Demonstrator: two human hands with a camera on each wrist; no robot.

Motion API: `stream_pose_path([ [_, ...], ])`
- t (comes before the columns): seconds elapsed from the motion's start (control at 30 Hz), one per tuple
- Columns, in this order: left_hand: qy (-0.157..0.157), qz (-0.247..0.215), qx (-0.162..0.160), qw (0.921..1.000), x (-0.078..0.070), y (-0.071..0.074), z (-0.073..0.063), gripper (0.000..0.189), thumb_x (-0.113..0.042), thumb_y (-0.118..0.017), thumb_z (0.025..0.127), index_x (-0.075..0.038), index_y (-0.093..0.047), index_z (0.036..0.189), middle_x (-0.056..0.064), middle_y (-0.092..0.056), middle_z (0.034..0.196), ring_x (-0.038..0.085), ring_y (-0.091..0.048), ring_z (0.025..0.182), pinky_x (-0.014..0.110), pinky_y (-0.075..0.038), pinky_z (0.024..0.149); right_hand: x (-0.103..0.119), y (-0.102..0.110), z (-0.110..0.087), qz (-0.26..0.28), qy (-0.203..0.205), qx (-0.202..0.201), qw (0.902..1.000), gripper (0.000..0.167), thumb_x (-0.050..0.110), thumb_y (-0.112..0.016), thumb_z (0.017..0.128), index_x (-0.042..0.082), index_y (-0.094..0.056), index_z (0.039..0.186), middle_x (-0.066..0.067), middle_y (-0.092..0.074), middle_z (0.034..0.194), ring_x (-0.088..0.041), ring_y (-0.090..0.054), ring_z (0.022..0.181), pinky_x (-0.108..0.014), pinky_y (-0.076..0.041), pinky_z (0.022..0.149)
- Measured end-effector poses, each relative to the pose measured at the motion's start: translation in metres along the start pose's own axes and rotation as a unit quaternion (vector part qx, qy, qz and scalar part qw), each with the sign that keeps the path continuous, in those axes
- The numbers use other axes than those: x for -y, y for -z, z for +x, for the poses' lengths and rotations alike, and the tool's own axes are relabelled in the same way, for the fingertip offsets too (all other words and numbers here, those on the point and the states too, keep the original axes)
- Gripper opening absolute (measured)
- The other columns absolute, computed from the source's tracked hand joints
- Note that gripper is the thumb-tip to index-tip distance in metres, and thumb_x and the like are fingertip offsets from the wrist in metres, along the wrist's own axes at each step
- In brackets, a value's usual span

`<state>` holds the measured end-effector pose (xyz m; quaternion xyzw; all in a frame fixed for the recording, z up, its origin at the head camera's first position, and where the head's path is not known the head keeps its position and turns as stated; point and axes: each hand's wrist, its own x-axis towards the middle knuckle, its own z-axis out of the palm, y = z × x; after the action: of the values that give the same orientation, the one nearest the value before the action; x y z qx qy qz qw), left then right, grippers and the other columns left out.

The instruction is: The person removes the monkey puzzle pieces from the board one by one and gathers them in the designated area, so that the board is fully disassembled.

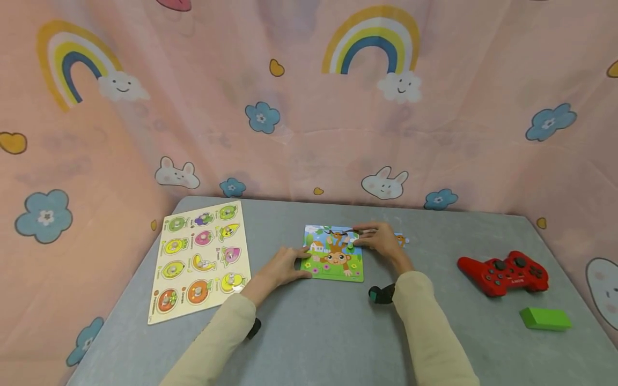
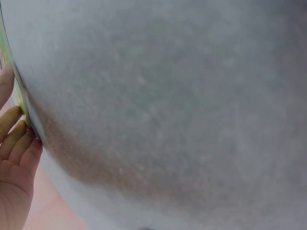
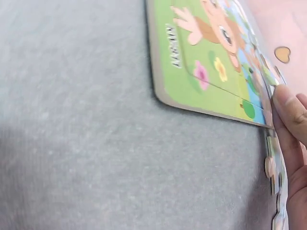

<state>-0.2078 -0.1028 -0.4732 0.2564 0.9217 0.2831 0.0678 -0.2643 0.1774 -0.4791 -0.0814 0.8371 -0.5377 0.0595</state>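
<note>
Monkey board (image 1: 357, 271): lies flat on the grey table (image 1: 314, 332), between your 2 hands, its lower edge facing you
Left hand (image 1: 285, 266): rests along the board's left edge, thumb by the lower left corner, fingers mostly straight; it touches the board and, in my judgement, steadies it without a firm grip
Right hand (image 1: 381, 240): sits over the board's upper right part, thumb and forefinger bent and near each other; whether you have a piece between them, I cannot tell
Loose pieces (image 1: 402, 239): on the table by the board's right side, partly hidden by your right hand; the count cannot be made out
Left edge support: hold your fingers low against the rim, so that pressure from the right does not slide the board
Right fingertip work: line up printed branch and sky before pressing, then press flat and evenly, not from 1 corner
Upper right corner: covered by your fingers; lift them a little to check that the surface sits level
Piece risk: a low right palm could drag the pieces beside it; approach from above
Fruit board (image 1: 215, 279): lies to the left, close to your left sleeve (image 1: 217, 332); mind the knobs
Red controller (image 1: 507, 274) and green block (image 1: 545, 319): well apart on the right, the block nearer you, neither obstructing your work
</note>
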Motion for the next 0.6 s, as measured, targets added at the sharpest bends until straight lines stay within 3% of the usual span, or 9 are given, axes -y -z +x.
stream_pose_path([
  [0.33, 0.005, 0.006, 0.005, 1.0, -0.002, 0.001, 0.0, 0.053, -0.023, -0.08, 0.079, 0.002, -0.064, 0.122, 0.016, -0.053, 0.135, 0.033, -0.049, 0.125, 0.042, -0.045, 0.099, -0.009, 0.01, -0.004, 0.052, -0.029, 0.012, 0.9981, 0.046, 0.003, -0.079, 0.077, -0.006, -0.064, 0.119, -0.025, -0.064, 0.117, -0.012, -0.069, 0.087, -0.02, -0.052, 0.069],
  [0.6, 0.005, -0.002, 0.002, 1.0, -0.002, 0.001, 0.0, 0.051, -0.022, -0.08, 0.079, 0.001, -0.064, 0.122, 0.016, -0.053, 0.135, 0.035, -0.05, 0.124, 0.041, -0.046, 0.098, -0.015, 0.023, -0.01, 0.041, -0.042, 0.009, 0.9982, 0.048, 0.011, -0.08, 0.078, 0.0, -0.065, 0.122, -0.02, -0.055, 0.132, -0.024, -0.062, 0.105, -0.023, -0.051, 0.08],
])
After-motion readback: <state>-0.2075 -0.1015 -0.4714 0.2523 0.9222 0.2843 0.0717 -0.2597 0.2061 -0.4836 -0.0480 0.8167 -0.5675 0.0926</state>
